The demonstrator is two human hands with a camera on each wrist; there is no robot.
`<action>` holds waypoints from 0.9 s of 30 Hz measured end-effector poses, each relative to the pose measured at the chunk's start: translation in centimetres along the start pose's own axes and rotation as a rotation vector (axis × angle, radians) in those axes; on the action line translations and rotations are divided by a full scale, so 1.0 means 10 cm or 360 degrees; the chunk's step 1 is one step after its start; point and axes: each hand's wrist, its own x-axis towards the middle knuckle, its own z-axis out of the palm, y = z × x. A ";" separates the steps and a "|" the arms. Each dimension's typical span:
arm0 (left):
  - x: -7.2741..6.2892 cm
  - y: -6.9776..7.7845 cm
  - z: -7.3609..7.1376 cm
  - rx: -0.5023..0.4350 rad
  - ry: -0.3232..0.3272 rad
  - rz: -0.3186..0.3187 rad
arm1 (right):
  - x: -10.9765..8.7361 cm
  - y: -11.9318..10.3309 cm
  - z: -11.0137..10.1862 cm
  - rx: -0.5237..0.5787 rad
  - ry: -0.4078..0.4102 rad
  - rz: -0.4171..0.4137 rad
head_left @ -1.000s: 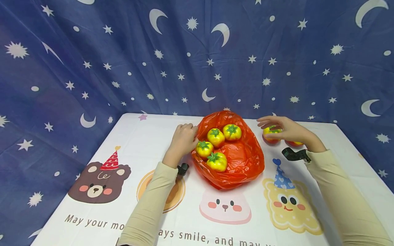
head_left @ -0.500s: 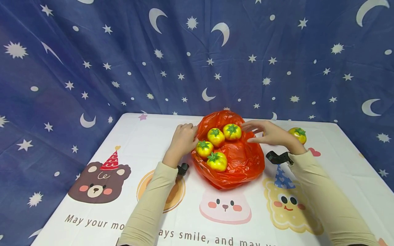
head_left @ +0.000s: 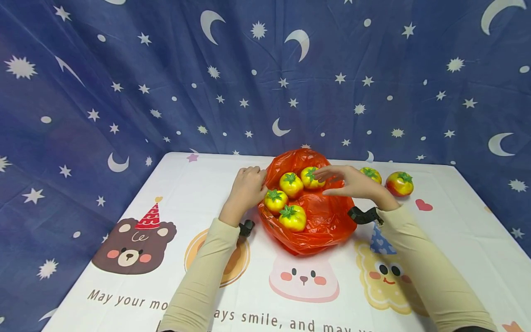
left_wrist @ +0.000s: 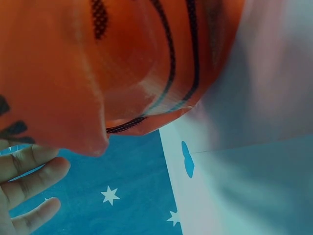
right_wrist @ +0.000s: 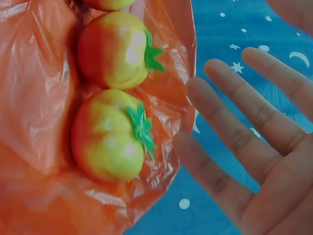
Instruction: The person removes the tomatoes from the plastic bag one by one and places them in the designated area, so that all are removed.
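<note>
Glossy round yellow-red tomatoes with green star-shaped tops [head_left: 291,186]: four in the crinkled red plastic bag [head_left: 321,212] between the hands, two beyond the right hand [head_left: 352,183]. Left hand [head_left: 246,186] pinches bag rim; right's spread, empty, over bag. Step, likely: reaching in. Next calls for closing round one tomato.

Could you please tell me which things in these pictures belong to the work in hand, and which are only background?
Part of the work, it seems:
red bag
left hand, at the bag's edge
right hand, over the bag
four tomatoes inside the bag
probably two tomatoes outside it

Only background:
printed tablecloth
blue curtain
</note>
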 end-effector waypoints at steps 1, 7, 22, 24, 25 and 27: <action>0.00 0.00 0.00 0.0002 -0.0002 0.0000 | 0.01 0.00 0.01 0.0009 0.0000 -0.0013; 0.00 0.00 0.00 -0.0007 -0.0011 -0.0001 | 0.05 -0.03 0.09 0.0058 -0.0003 -0.0042; 0.01 0.01 0.01 -0.0014 -0.0010 -0.0002 | 0.11 -0.03 0.26 0.0171 -0.0037 -0.0021; 0.01 0.01 0.01 -0.0018 -0.0013 -0.0007 | 0.12 -0.02 0.28 0.0182 -0.0047 -0.0028; 0.01 0.01 0.01 -0.0020 -0.0016 -0.0008 | 0.12 -0.02 0.28 0.0190 -0.0049 -0.0028; 0.01 0.01 0.01 -0.0020 -0.0018 -0.0009 | 0.12 -0.02 0.31 0.0210 -0.0046 -0.0041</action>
